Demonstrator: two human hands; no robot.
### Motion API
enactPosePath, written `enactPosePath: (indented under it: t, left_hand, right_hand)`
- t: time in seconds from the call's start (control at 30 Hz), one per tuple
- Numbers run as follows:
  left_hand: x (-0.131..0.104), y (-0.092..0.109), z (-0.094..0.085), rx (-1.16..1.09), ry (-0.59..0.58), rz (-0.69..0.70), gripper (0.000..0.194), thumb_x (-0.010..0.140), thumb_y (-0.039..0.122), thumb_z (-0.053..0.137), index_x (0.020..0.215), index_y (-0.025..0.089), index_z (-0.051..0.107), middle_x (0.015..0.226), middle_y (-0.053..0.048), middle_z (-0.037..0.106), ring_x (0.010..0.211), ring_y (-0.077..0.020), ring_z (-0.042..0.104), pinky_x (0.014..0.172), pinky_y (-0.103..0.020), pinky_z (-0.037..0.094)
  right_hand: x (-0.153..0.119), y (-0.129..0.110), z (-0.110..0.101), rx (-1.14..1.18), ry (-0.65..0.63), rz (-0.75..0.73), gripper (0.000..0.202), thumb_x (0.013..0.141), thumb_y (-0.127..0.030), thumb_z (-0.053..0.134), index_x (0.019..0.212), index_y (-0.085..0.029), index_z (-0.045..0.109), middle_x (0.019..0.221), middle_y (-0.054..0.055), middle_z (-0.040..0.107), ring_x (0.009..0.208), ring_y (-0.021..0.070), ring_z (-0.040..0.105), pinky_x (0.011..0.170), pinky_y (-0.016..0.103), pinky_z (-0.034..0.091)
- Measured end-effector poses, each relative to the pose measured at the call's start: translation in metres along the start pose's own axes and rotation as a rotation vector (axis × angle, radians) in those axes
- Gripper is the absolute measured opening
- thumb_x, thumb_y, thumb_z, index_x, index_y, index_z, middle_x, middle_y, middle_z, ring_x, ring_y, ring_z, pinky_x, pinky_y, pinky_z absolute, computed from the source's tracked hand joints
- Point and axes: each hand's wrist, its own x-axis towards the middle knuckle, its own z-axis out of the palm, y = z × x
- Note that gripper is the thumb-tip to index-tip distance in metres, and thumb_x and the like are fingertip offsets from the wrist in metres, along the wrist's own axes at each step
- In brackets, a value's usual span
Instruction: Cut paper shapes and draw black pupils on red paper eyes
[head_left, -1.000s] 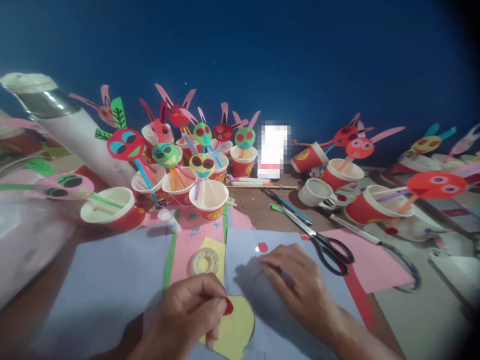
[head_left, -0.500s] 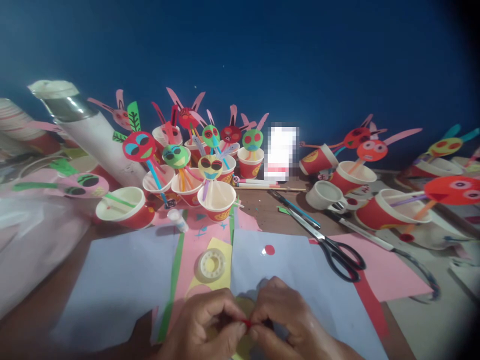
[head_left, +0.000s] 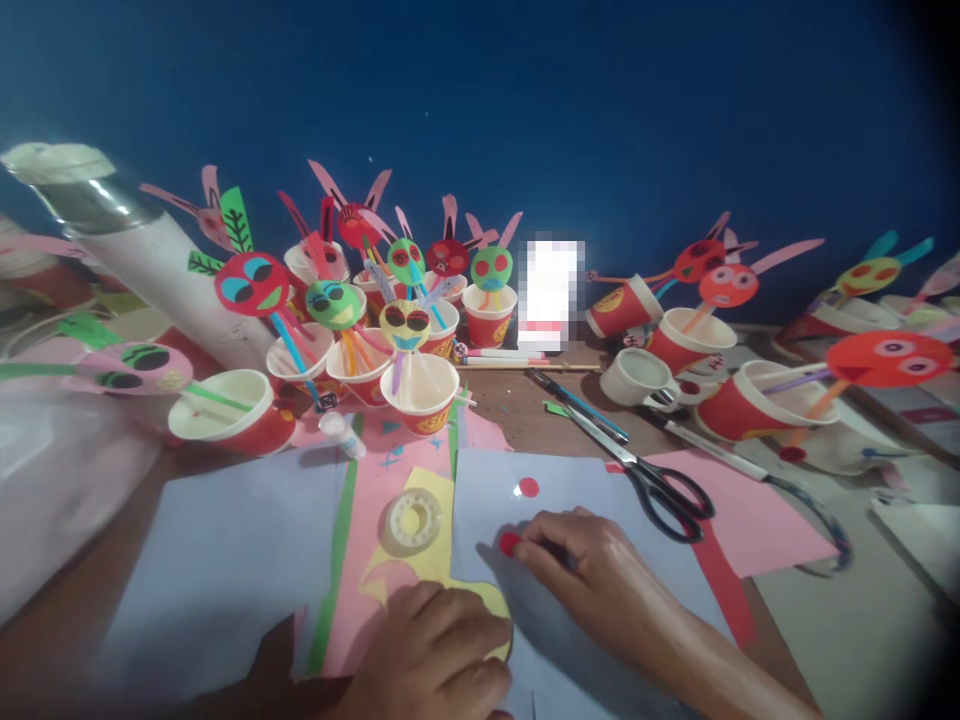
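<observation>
My right hand [head_left: 581,565] pinches a small red paper circle [head_left: 510,543] between thumb and fingertips, just above the pale blue sheet [head_left: 480,500]. Another red circle [head_left: 529,487] lies on that sheet a little farther back, with a shiny bit beside it. At the bottom centre, my left hand [head_left: 439,650] rests over a yellow paper piece [head_left: 491,605], its fingers curled; whether it grips anything underneath is hidden. A roll of clear tape [head_left: 414,520] lies on yellow paper behind my left hand.
Black-handled scissors [head_left: 664,490] lie to the right, near a white mug [head_left: 636,378]. Red paper cups [head_left: 421,395] with paper faces on straws line the back. A glue bottle [head_left: 343,436] stands left of centre, and a large flask [head_left: 172,260] leans at the left.
My hands have parted. The right one has moved forward over the blue sheet with the red circle, while the left has lowered onto the yellow paper. The view has shifted slightly.
</observation>
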Motion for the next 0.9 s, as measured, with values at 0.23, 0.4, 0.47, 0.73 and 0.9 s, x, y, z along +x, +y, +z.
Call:
enactPosePath:
  t: [0.23, 0.4, 0.47, 0.73, 0.9]
  left_hand:
    - [0.007, 0.014, -0.021, 0.031, -0.172, -0.127, 0.023, 0.093, 0.025, 0.042, 0.081, 0.019, 0.06, 0.096, -0.001, 0.07, 0.083, -0.0182, 0.056, 0.072, -0.034, 0.035]
    - [0.007, 0.013, -0.019, 0.013, -0.167, -0.146, 0.022, 0.09, 0.022, 0.045, 0.073, 0.019, 0.057, 0.092, 0.001, 0.071, 0.079, -0.0169, 0.055, 0.07, -0.033, 0.035]
    - [0.007, 0.01, -0.016, 0.017, -0.136, -0.132, 0.023, 0.09, 0.021, 0.044, 0.071, 0.019, 0.057, 0.089, 0.0, 0.071, 0.078, -0.0171, 0.054, 0.068, -0.033, 0.035]
    - [0.004, 0.0, -0.012, 0.076, 0.0, -0.046, 0.024, 0.089, 0.024, 0.042, 0.075, 0.02, 0.061, 0.098, -0.002, 0.069, 0.083, -0.0186, 0.054, 0.069, -0.032, 0.036]
    - [0.008, 0.006, -0.022, 0.143, -0.132, -0.149, 0.027, 0.092, 0.027, 0.039, 0.082, 0.019, 0.063, 0.109, -0.004, 0.067, 0.092, -0.021, 0.056, 0.076, -0.034, 0.039]
  right_hand:
    - [-0.004, -0.004, 0.014, -0.162, 0.057, -0.086, 0.024, 0.084, -0.024, 0.055, 0.06, -0.022, 0.055, 0.053, -0.005, 0.06, 0.053, 0.0143, 0.052, 0.055, 0.026, 0.029]
    - [-0.003, -0.005, 0.021, -0.227, 0.101, -0.143, 0.017, 0.081, -0.021, 0.059, 0.065, -0.021, 0.057, 0.057, -0.004, 0.063, 0.054, 0.0154, 0.054, 0.058, 0.027, 0.029]
    - [-0.003, -0.003, 0.022, -0.249, 0.113, -0.126, 0.015, 0.081, -0.022, 0.059, 0.066, -0.021, 0.057, 0.058, -0.003, 0.064, 0.055, 0.0162, 0.054, 0.058, 0.027, 0.029]
    - [-0.002, 0.004, 0.013, -0.21, 0.132, -0.079, 0.017, 0.087, -0.027, 0.051, 0.073, -0.022, 0.059, 0.058, -0.002, 0.064, 0.054, 0.0166, 0.055, 0.055, 0.026, 0.032]
    - [0.001, 0.009, 0.004, -0.181, 0.202, -0.117, 0.019, 0.088, -0.028, 0.05, 0.074, -0.021, 0.06, 0.056, -0.002, 0.062, 0.053, 0.0154, 0.054, 0.056, 0.026, 0.033]
